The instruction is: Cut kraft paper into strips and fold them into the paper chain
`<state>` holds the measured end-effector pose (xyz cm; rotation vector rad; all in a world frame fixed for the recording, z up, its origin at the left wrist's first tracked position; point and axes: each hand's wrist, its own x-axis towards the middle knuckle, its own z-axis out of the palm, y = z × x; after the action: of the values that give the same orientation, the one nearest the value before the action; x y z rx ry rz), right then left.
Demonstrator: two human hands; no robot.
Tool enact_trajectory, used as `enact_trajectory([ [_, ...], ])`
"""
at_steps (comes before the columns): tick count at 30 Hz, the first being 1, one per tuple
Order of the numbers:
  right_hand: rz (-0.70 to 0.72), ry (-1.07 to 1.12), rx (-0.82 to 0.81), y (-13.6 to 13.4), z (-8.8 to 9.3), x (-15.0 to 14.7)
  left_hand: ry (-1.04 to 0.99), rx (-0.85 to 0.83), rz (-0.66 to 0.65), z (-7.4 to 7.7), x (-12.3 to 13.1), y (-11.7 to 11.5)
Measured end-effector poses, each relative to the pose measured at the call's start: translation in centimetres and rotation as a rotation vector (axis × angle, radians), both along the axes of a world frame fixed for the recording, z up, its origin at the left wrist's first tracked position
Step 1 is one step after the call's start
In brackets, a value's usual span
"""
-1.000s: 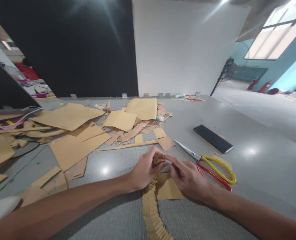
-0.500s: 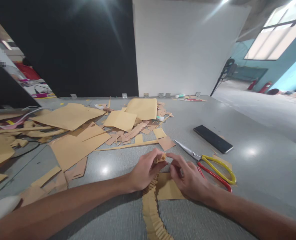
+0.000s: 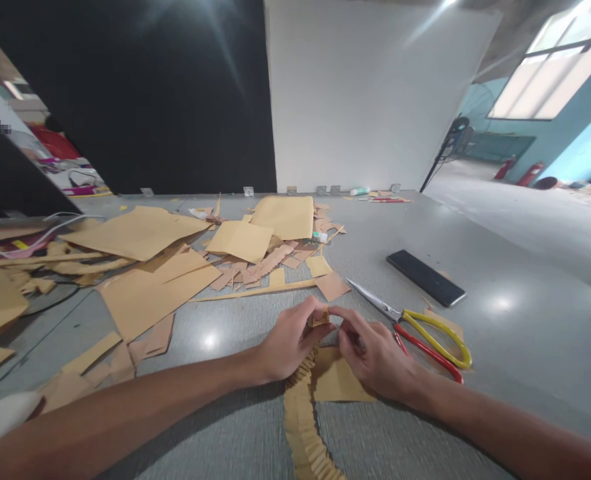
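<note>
My left hand point(image 3: 291, 340) is closed around the upper end of a pleated brown paper strip point(image 3: 302, 417). The folded end shows between its thumb and fingers, and the rest of the strip curves down past the bottom edge of the view. With its index finger stretched out, my right hand point(image 3: 370, 350) touches that folded end from the right. Its other fingers are curled, and I cannot make out anything held in them. Under both hands lies a flat piece of brown paper point(image 3: 342, 381), partly covered by the right hand.
Scissors point(image 3: 425, 337) with one yellow and one red handle lie right of my right hand. Behind them is a black phone point(image 3: 425, 277). Brown paper sheets point(image 3: 160, 293) and scraps spread over the left and middle of the table. A black and white panel point(image 3: 345, 100) stands behind.
My right index finger has moved slightly left and presses against the folded end of the strip. The left hand has hardly moved.
</note>
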<state>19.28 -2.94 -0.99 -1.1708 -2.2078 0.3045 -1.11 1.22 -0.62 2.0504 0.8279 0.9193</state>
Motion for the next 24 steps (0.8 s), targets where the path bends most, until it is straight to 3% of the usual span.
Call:
enact_trajectory([
  [12, 0.029, -0.032, 0.02, 0.18, 0.11, 0.0, -0.007, 0.007, -0.038, 0.18, -0.03, -0.08],
  [20, 0.097, -0.307, 0.198, 0.7, -0.62, 0.42, 0.024, -0.069, -0.056, -0.28, -0.09, 0.04],
  [24, 0.08, -0.296, 0.172, 0.73, -0.46, 0.43, 0.015, -0.111, -0.038, -0.79, -0.1, 0.21],
])
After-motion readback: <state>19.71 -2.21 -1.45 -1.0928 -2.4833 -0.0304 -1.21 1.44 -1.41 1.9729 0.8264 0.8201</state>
